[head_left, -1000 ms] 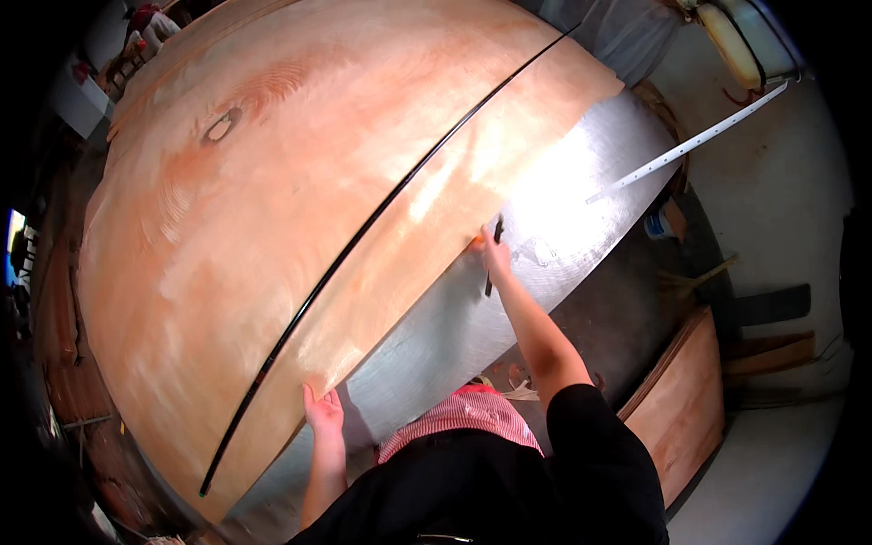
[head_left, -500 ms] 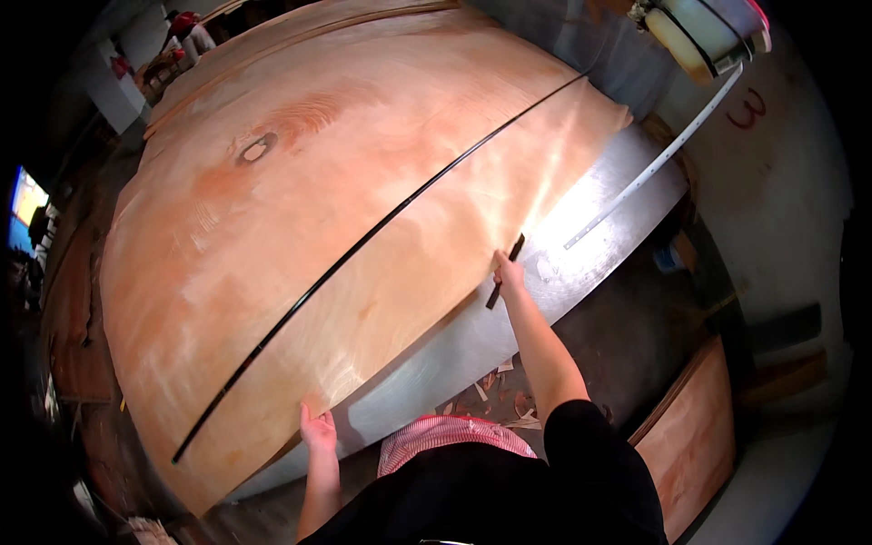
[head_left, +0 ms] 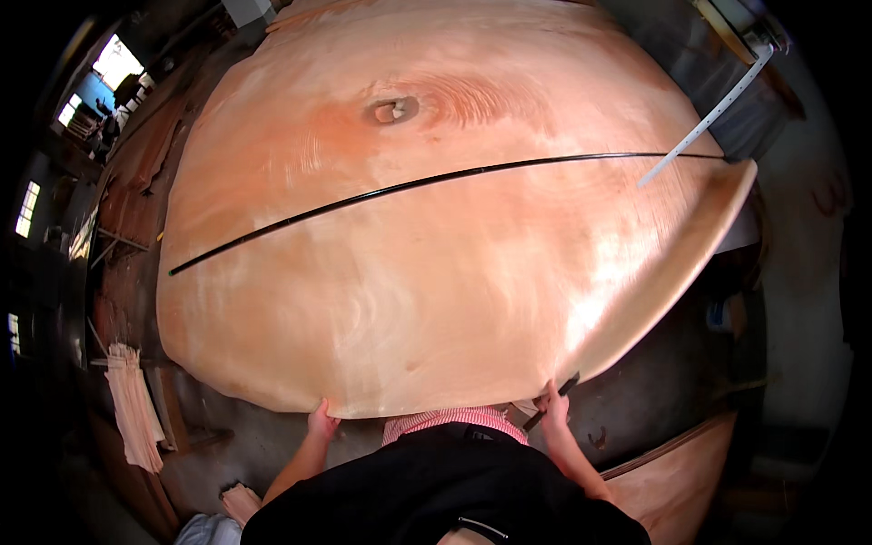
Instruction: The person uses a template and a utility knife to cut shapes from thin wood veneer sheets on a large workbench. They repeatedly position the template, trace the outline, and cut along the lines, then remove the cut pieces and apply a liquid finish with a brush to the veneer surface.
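A large, thin sheet of pale orange wood veneer [head_left: 418, 309] spreads out in front of me. My left hand [head_left: 322, 421] pinches its near edge, thumb on top and fingers below. Farther right along the same edge, my right hand [head_left: 554, 406] grips the veneer, thumb on top, and also holds a narrow dark flat tool [head_left: 567, 385]. Between that hand and the far right corner, the sheet's edge bows in a rounded curve. Across the veneer lies a long thin black rod [head_left: 391, 189]. Beyond it shows a dark-ringed oval knot [head_left: 391, 111].
A white perforated strip [head_left: 708, 120] reaches over the sheet at the upper right. Stacked wood sheets [head_left: 681, 472] stand at the lower right. Pale veneer strips [head_left: 136, 409] hang at the left, near a wooden frame. Bright windows [head_left: 118, 64] show at the far left.
The veneer's near edge has come toward me, covering most of the grey metal surface that showed before. Both hands are now closer to my body. My view has turned.
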Demonstrator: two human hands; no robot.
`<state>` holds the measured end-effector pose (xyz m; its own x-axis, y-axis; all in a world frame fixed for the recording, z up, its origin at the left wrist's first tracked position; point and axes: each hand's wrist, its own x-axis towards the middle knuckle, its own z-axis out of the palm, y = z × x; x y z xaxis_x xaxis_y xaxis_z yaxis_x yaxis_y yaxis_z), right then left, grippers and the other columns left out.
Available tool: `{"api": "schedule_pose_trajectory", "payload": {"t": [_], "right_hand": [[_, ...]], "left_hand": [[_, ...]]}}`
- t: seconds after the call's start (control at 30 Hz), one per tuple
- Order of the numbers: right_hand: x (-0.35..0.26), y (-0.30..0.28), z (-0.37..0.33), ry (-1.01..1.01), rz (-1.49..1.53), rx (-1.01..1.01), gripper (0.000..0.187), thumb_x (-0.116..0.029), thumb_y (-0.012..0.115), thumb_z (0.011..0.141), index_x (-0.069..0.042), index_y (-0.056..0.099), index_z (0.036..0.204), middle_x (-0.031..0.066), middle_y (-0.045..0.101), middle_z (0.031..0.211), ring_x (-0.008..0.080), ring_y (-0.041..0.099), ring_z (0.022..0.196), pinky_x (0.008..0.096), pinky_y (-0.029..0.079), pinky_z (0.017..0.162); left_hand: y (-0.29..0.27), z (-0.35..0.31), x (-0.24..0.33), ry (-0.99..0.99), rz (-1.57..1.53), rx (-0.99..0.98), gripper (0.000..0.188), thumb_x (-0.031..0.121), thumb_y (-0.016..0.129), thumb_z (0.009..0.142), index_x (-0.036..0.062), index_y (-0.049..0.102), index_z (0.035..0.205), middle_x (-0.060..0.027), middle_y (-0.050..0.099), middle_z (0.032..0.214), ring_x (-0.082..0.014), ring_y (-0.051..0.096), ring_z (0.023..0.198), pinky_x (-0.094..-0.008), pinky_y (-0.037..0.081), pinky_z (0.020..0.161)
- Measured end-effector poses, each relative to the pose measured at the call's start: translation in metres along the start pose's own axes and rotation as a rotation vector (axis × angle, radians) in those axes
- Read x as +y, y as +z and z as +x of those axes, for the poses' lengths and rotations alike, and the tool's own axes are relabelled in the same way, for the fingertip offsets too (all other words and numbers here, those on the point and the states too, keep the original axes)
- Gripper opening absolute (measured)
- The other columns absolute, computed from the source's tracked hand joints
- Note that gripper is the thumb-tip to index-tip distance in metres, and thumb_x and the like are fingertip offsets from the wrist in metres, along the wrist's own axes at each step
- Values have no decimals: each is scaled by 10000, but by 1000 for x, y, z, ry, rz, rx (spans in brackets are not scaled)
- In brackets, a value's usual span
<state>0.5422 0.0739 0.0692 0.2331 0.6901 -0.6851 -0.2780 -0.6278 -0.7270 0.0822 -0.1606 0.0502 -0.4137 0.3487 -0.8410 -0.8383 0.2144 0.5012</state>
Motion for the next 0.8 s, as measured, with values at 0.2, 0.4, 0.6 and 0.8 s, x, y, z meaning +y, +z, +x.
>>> {"api": "schedule_pose_trajectory", "payload": {"t": [0.2, 0.4, 0.6, 0.8], "right_hand": [[38, -63, -19, 192, 7, 6, 222, -266, 547, 806, -84, 466, 708, -4, 441, 530, 63, 277, 362, 211, 215, 358], [24, -79, -9, 317, 3, -68, 271, -287, 508, 819, -31, 527, 904, 140, 620, 810, 60, 271, 336, 206, 222, 322], [-20, -35, -6, -29, -452, -53, 204, -170, 502, 803, -19, 572, 920, 98, 623, 753, 48, 383, 418, 186, 276, 383], [-72, 82, -11, -338, -535, -203, 223, 3, 450, 771, 4, 587, 947, 45, 602, 740, 77, 491, 749, 202, 373, 718]], "left_hand": [[38, -65, 11, -678, 1044, -59, 637, 577, 282, 816, 6, 545, 923, -117, 613, 797, -195, 592, 656, -269, 420, 477], [106, 6, 25, -346, 1082, -563, 640, 581, 309, 808, -1, 551, 915, -104, 621, 768, -166, 604, 645, -240, 447, 492], [244, 65, 98, 137, 547, -551, 399, 393, 403, 856, 28, 533, 953, -88, 613, 833, -127, 599, 667, -233, 474, 554], [320, 114, 162, 1206, 1379, 174, 276, 229, 441, 795, 77, 512, 1014, -125, 562, 908, -304, 537, 831, -386, 446, 682]]}}
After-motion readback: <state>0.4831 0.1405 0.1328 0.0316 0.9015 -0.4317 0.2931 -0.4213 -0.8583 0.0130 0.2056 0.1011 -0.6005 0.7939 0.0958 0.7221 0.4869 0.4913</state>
